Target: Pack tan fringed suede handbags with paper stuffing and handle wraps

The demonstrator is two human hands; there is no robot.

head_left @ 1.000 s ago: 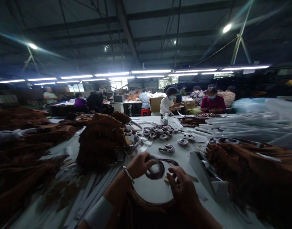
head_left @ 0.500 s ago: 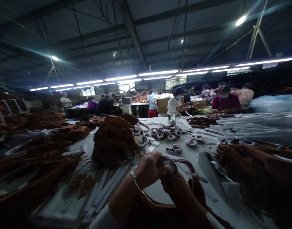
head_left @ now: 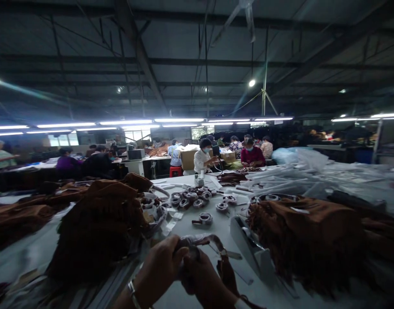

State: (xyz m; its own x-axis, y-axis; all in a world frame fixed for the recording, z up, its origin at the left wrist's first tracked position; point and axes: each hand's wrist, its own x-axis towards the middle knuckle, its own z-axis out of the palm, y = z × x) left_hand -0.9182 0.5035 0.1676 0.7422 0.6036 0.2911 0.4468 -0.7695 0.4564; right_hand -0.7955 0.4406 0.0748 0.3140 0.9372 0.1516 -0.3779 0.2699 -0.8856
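My left hand (head_left: 160, 267) and my right hand (head_left: 205, 281) meet low in the middle of the head view, both closed round a rolled brown strap (head_left: 197, 245) wrapped in clear film. The strap's loose end (head_left: 225, 266) trails down to the right over the white table (head_left: 216, 227). A bangle sits on my left wrist. Just beyond my hands lies one rolled strap (head_left: 205, 218), and several more rolled straps (head_left: 192, 198) are clustered farther back.
Piles of brown fringed bags (head_left: 97, 223) rise on the left and another pile of them (head_left: 309, 231) on the right. A grey tape dispenser (head_left: 248, 249) stands right of my hands. Clear plastic bags (head_left: 299, 176) lie at the back right. Other people (head_left: 203, 156) sit working at the far tables.
The camera has swung to the right and tilted up. My hands have closed together round the strap roll, which earlier was held open as a ring between them.
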